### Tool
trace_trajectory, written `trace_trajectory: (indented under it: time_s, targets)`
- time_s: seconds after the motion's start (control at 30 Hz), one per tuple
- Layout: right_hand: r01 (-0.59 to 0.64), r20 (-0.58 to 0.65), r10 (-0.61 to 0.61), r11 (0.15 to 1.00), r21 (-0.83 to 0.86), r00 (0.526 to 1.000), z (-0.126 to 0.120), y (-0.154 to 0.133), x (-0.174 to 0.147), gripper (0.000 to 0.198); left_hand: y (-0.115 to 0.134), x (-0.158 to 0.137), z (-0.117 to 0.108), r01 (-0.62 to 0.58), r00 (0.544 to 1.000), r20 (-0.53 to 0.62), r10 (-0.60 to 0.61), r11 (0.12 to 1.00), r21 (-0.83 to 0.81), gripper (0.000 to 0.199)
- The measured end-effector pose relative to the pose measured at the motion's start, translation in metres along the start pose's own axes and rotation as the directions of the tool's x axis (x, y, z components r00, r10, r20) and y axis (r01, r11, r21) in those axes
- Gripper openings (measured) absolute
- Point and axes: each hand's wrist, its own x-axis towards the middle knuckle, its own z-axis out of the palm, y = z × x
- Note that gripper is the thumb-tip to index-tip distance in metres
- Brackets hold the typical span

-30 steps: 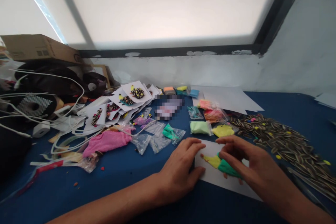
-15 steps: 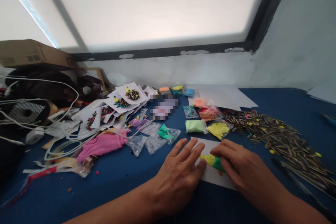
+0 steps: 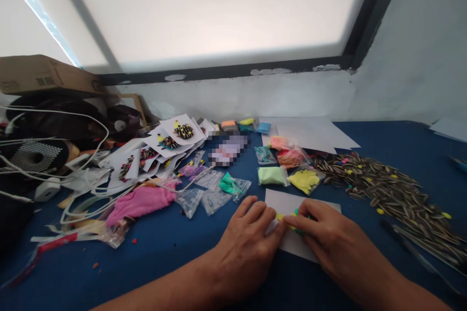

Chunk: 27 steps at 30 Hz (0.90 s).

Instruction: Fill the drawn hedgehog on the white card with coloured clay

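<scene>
A small sheet of white paper [image 3: 297, 249] lies on the blue table in front of me, with soft yellow modelling clay [image 3: 280, 216] and some green modelling clay [image 3: 307, 215] on it. At the sheet's left edge, my left hand [image 3: 250, 248] is closed, its fingers curled and its thumb against the paper beside the clay. From the right, my right hand [image 3: 328, 228] has thumb and fingers drawn together on the clay, index fingertip on the yellow part. The fingers cover most of the clay, so its shape is hidden.
Striped sunflower seeds [image 3: 401, 204] spread at the right. Bagged yellow clay [image 3: 305, 181] and pale green clay [image 3: 273, 176] lie beyond the paper. Decorated cards [image 3: 182, 129], a pink cloth-like piece [image 3: 144, 202] and white cables [image 3: 83, 189] crowd the left. White sheets [image 3: 306, 131] lie behind.
My right index finger has moved left onto the yellow clay, near the left thumb. My left fingers have curled in more. Less of the clay shows now.
</scene>
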Motion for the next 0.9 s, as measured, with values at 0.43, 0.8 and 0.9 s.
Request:
trace_trajectory:
  time_s: [0.43,0.8,0.9]
  targets:
    - [0.112,-0.072,-0.118,0.990,-0.081,0.990,0.005,-0.001,0.001,0.032,-0.001,0.000,0.004,-0.037,0.996,-0.082,0.039,0.999,0.014,0.013]
    - [-0.207,-0.359,0.151,0.971,-0.123,0.921,-0.032,0.030,0.000,0.022,0.002,0.004,0.001,-0.073,0.981,-0.184,0.062,0.996,-0.052,0.016]
    - [-0.290,-0.402,0.218,0.949,-0.126,0.889,-0.036,0.052,-0.002,0.022,0.005,0.005,-0.002,-0.085,0.975,-0.210,0.065,0.993,-0.087,0.012]
